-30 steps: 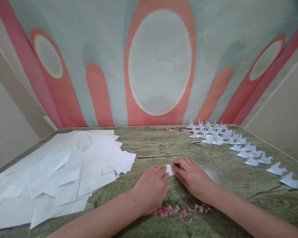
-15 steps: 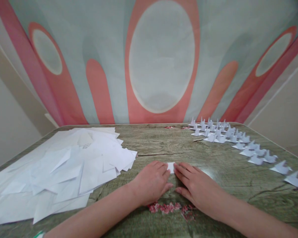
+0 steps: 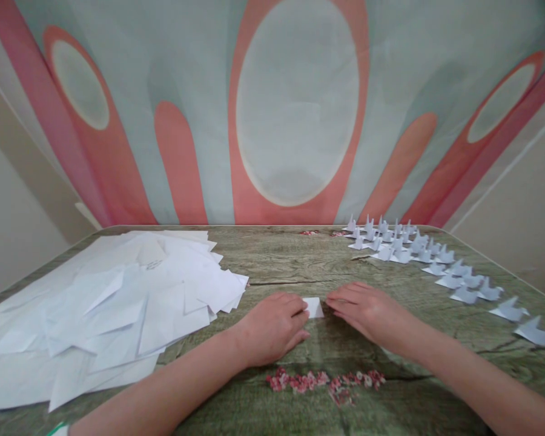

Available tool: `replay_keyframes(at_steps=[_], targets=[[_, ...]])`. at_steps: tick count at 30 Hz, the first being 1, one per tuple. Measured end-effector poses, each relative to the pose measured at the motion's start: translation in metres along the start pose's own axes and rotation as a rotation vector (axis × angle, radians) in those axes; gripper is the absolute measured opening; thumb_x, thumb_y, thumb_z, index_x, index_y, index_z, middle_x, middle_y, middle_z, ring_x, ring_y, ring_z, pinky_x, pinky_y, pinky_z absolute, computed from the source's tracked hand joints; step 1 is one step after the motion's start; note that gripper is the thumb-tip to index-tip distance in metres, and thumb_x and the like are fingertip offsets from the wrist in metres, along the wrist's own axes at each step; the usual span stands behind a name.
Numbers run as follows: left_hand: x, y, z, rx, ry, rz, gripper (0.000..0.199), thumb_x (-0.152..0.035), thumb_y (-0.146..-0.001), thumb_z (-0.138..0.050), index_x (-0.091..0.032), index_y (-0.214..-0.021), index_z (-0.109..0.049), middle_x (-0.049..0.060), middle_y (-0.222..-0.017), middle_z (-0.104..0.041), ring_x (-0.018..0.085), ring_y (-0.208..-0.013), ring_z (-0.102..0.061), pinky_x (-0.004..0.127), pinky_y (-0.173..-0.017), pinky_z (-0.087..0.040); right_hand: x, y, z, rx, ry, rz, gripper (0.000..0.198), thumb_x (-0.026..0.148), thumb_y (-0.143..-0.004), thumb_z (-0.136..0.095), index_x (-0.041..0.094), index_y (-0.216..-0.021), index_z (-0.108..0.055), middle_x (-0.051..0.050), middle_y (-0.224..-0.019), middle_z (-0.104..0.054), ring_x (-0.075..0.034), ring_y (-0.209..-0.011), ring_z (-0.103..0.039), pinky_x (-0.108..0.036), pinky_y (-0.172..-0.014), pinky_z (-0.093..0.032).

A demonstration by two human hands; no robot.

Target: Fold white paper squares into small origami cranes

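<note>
A small piece of folded white paper (image 3: pixel 315 307) lies flat on the table in front of me. My left hand (image 3: pixel 275 330) rests over its left side, fingers bent and pressed on it, with the thumb lower down on the tabletop. The part of the paper under those fingers is hidden. Just off the paper's right edge is my right hand (image 3: pixel 367 309), palm down, holding nothing. Its fingers are stretched out and point left, and a narrow gap separates them from the paper.
A wide heap of white paper sheets (image 3: pixel 113 315) covers the table's left side. Several folded white paper birds (image 3: pixel 465 295) stand in rows along the right. The wood-patterned table (image 3: pixel 272 260) bears printed pink flowers (image 3: pixel 300 380). A pink and grey-green patterned backdrop (image 3: pixel 295 215) rises behind.
My right hand has come off the paper and moved up and to the right, so more of the paper shows. The left hand has stayed on it.
</note>
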State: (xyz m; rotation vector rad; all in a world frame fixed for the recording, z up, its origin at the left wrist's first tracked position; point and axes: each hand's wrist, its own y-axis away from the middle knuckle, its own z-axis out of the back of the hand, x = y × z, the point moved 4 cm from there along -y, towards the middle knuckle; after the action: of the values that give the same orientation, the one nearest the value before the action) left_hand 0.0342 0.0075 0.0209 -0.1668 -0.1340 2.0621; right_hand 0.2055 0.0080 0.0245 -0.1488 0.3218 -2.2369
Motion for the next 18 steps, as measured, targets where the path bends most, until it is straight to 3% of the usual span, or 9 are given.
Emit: replay_keyframes(at_steps=[4,11,18], targets=[[0.0,0.0,-0.003,-0.008,0.007,0.004,0.029,-0.032,-0.087,-0.045,-0.013,-0.106,-0.055,0.011,-0.106,-0.06,0.022,-0.104,-0.052,0.036,-0.093,-0.039,-0.006,-0.003,-0.004,-0.009,0.022,0.12,0.021,0.018,-0.088,-0.045,0.017,-0.096,-0.064,-0.008,-0.094,-0.066,-0.018,-0.086,-0.06,-0.035,-0.077,-0.046],[-0.003,-0.001,-0.006,-0.017,-0.002,0.006,0.028,-0.034,-0.087,-0.044,-0.014,-0.104,-0.056,0.011,-0.105,-0.06,0.022,-0.104,-0.053,0.036,-0.093,-0.04,0.001,-0.007,-0.013,0.087,0.026,0.184,0.022,0.015,-0.09,-0.042,0.014,-0.099,-0.062,-0.009,-0.097,-0.065,-0.018,-0.088,-0.059,-0.033,-0.078,-0.047],[-0.003,-0.001,-0.003,-0.011,-0.016,0.007,0.027,-0.032,-0.088,-0.043,-0.014,-0.103,-0.057,0.011,-0.108,-0.061,0.022,-0.104,-0.054,0.036,-0.092,-0.04,0.002,-0.006,-0.013,0.074,0.121,0.285,0.021,0.013,-0.088,-0.044,0.013,-0.096,-0.063,-0.01,-0.093,-0.065,-0.018,-0.083,-0.058,-0.035,-0.076,-0.046]])
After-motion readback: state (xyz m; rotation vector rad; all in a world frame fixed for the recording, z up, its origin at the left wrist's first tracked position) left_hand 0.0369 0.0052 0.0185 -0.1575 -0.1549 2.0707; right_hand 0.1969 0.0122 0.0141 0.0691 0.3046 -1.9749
